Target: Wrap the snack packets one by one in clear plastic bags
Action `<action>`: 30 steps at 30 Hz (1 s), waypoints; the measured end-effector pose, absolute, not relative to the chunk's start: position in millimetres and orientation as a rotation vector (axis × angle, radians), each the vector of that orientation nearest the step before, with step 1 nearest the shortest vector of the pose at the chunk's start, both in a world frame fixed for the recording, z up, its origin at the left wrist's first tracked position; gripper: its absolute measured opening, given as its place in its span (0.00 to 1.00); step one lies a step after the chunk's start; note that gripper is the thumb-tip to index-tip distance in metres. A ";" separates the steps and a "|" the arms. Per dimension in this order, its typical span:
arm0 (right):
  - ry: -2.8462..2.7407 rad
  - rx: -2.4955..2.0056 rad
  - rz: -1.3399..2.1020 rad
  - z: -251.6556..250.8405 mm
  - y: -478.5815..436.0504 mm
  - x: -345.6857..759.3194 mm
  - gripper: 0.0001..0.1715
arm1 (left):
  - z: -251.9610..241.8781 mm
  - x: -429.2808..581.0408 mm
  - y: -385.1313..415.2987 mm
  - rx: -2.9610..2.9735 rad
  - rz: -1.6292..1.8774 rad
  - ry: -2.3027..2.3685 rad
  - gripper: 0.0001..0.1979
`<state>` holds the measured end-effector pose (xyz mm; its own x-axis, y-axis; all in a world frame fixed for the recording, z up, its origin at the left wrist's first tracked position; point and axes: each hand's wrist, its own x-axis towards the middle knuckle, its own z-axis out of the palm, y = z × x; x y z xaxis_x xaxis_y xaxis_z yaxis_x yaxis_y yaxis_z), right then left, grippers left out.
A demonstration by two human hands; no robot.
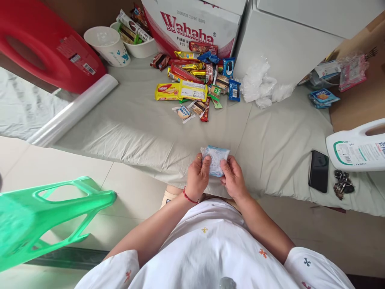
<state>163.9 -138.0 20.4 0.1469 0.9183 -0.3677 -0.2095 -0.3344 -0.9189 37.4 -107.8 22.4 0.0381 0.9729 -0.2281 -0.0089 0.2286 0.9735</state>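
Between my two hands is a small packet wrapped in clear plastic [217, 159], with light blue showing at its edges. My left hand [199, 170] grips its left side, thumb on top; a red string bracelet circles that wrist. On the right side, my right hand [233, 173] pinches the packet with thumb and fingers. Both hands are just above the front edge of the cloth-covered surface [135, 120]. Farther back lies a heap of wrapped snacks, with yellow wafer packs [192, 90], blue packets [234, 89] and a small clear-wrapped biscuit [184, 112] at its front.
A Wahaba-printed carton [192, 24] stands behind the snacks. Crumpled clear plastic [260, 84] lies right of them; several blue packets [323, 97] sit farther right. Nearby are a phone [319, 171], keys [343, 184], a white jug [357, 146], paper cup [108, 46], plastic roll [75, 110] and green stool [54, 216].
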 end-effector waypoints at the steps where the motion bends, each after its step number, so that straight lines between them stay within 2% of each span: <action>1: -0.706 -1.374 1.435 19.9 -138.0 164.1 0.26 | 21.3 38.6 -107.3 0.978 1.018 1.226 0.24; 9: -0.563 -1.283 1.484 22.1 -131.7 165.0 0.30 | 27.6 45.5 -108.7 0.637 0.997 1.091 0.28; 18: -0.635 -1.354 1.424 11.3 -134.0 175.2 0.26 | 27.1 40.5 -111.5 0.682 0.852 1.031 0.27; 20: -0.801 -1.445 1.323 10.0 -137.1 184.5 0.22 | 30.4 39.3 -106.9 0.581 0.830 1.022 0.28; 22: -1.087 -1.550 1.036 12.1 -139.6 197.6 0.19 | 35.5 37.2 -102.0 0.509 0.788 1.029 0.27; 25: -1.634 -1.535 0.650 20.3 -140.9 216.0 0.23 | 42.9 34.0 -97.5 0.475 0.704 1.054 0.26; 27: -1.961 -1.409 0.632 26.4 -140.4 222.4 0.26 | 45.3 32.8 -96.9 0.478 0.646 1.062 0.26; 30: -2.032 -1.320 0.726 33.7 -140.1 223.3 0.21 | 44.2 30.3 -97.2 0.520 0.548 1.019 0.27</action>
<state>223.3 -140.1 33.7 -0.3233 0.9272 0.1891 0.5971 0.3550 -0.7193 30.3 -97.2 44.2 0.4158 0.6436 -0.6426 -0.1808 0.7509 0.6352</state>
